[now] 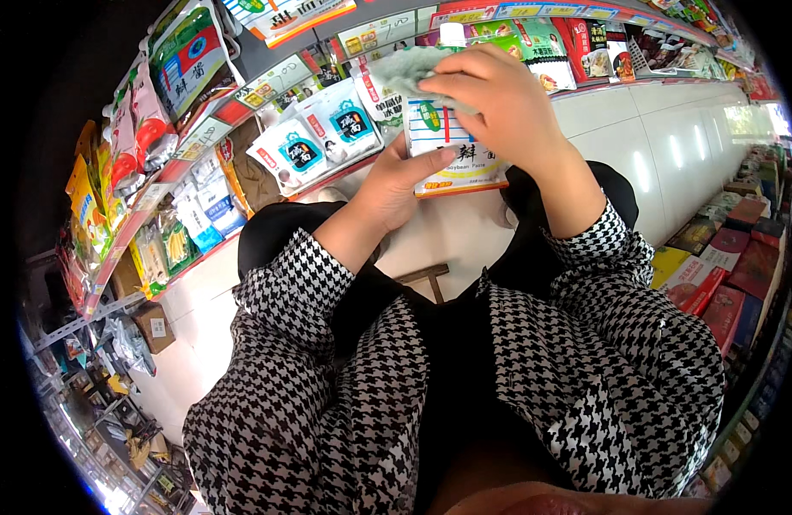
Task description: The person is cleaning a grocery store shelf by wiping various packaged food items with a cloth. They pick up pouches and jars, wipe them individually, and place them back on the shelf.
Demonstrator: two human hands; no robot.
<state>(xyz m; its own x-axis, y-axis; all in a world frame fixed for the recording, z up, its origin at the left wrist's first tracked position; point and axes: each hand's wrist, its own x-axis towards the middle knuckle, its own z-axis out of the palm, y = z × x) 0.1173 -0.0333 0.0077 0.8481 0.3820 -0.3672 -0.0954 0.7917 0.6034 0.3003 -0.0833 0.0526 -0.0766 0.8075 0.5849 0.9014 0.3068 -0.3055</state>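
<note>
My left hand (396,183) grips the left side of a soybean paste pouch (457,177), thumb across its front. The pouch is upright, white with blue and red stripes and an orange lower edge. Over its top, my right hand (505,103) holds a crumpled grey-green cloth (405,67), which hides the pouch's upper part. A white screw cap (452,35) shows just behind the cloth; whether it belongs to this pouch I cannot tell. White food packets (319,138) with blue and black print lean in a row on the low shelf left of my hands.
Price strips (267,84) edge the curved shelves ahead. Larger pouches (187,61) stand on the upper shelf at left. Several packets (550,51) fill the shelf beyond my right hand. Stacked boxes (711,257) line the right side. A cardboard box (154,327) sits at lower left on the tiled floor (602,122).
</note>
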